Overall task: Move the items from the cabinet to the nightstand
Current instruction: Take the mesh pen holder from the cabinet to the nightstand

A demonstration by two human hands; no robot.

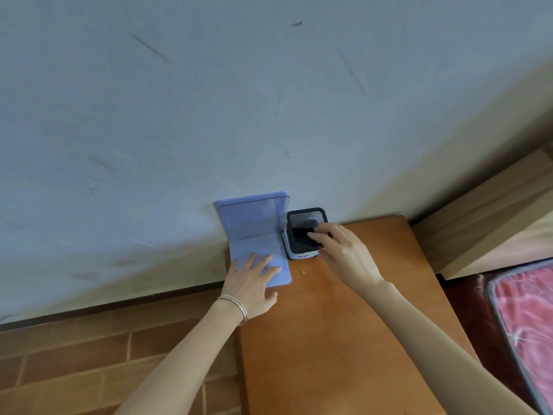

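Bookend (254, 223) at centre frame is pressed onto desk (344, 324) by released left grip (251, 283), fingers straight; holder (300, 247) beside it is touched by right grip (344, 253), grasp not discernible.

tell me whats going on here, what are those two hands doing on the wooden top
A person is setting two items at the back of the wooden nightstand top, against the wall. The left hand rests flat on the base of a lilac L-shaped bookend. The right hand has its fingers on the front of a black mesh holder that stands just beside the bookend. Whether it grips the holder or only touches it cannot be told.
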